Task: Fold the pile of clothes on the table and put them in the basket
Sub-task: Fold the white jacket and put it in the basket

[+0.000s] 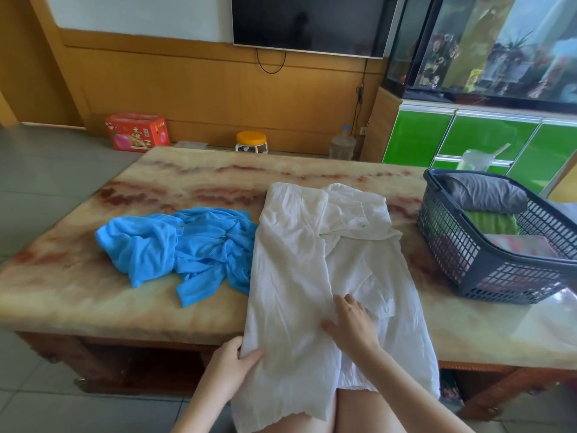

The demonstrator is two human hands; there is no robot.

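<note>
Fingers [229, 346] of left hand [232, 367] curled round the white garment [290, 276] at its left hem, by the table's near edge; right hand [352, 323] flat on the same cloth, fingers straight, pressing. Marble table [187, 182] beneath. White garment spread lengthwise from mid-table, hanging over the near edge. Dark mesh basket [462, 264] at the right edge, holding 3 folded pieces. Crumpled blue garment [175, 245] left of the white one, right against it.

Single head-worn wide-angle view; faces forward-down across table [193, 173], close to near edge; periphery seemingly warped, blurred.
</note>
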